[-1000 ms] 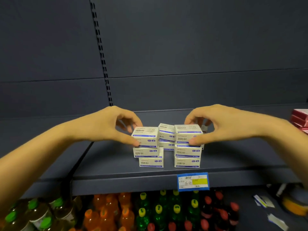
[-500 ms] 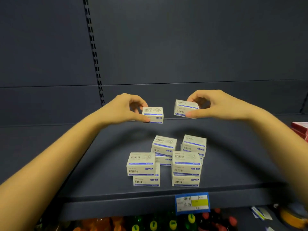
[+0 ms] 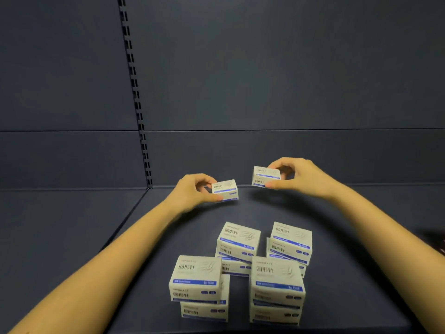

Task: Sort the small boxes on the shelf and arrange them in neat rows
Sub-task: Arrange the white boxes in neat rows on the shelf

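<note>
- The left hand (image 3: pixel 192 191) pinches a small white box (image 3: pixel 225 190) between thumb and fingers, near the back of the dark shelf (image 3: pixel 154 237); I cannot tell if it touches the shelf.
- The right hand (image 3: pixel 298 175) pinches a second box (image 3: pixel 266 175) in the same way, a little higher and apart from the first.
- The other boxes stand closer to the front in four short stacks: front-left stack (image 3: pixel 196 277), front-right stack (image 3: pixel 277 278), back-left stack (image 3: pixel 238 239), back-right stack (image 3: pixel 291 239).
- The boxes in these stacks are not squarely aligned.

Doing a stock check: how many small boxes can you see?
10: one box in the left hand, another in the right hand, two each in the front-left, front-right, back-left and back-right stacks on the shelf; others may be hidden.
</note>
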The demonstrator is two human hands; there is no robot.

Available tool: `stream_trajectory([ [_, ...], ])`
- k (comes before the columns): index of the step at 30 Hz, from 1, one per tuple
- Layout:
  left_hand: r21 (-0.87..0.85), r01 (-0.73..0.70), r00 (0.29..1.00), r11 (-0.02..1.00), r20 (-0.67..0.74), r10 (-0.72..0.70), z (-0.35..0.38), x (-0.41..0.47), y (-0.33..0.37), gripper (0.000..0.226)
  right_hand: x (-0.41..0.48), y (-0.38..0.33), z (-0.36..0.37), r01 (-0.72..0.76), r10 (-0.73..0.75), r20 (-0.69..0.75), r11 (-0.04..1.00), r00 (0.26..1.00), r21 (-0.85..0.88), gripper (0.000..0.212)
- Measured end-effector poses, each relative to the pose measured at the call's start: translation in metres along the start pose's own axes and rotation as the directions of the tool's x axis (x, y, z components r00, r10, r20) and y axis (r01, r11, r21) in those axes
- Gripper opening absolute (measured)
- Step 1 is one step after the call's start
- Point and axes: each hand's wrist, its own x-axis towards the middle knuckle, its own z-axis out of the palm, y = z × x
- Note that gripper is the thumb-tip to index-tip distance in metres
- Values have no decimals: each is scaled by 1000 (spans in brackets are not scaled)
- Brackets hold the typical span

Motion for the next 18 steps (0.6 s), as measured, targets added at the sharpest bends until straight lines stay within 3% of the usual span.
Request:
stream_trajectory([
  [10, 66, 17, 1000, 998, -10, -17, 22, 6, -17, 42, 6, 25, 33, -72, 72, 27, 997, 997, 11, 44],
  [18, 21, 17, 999, 1000, -32, -16, 26, 6, -18, 43, 6, 30, 42, -109, 109, 5, 994, 994, -15, 41],
])
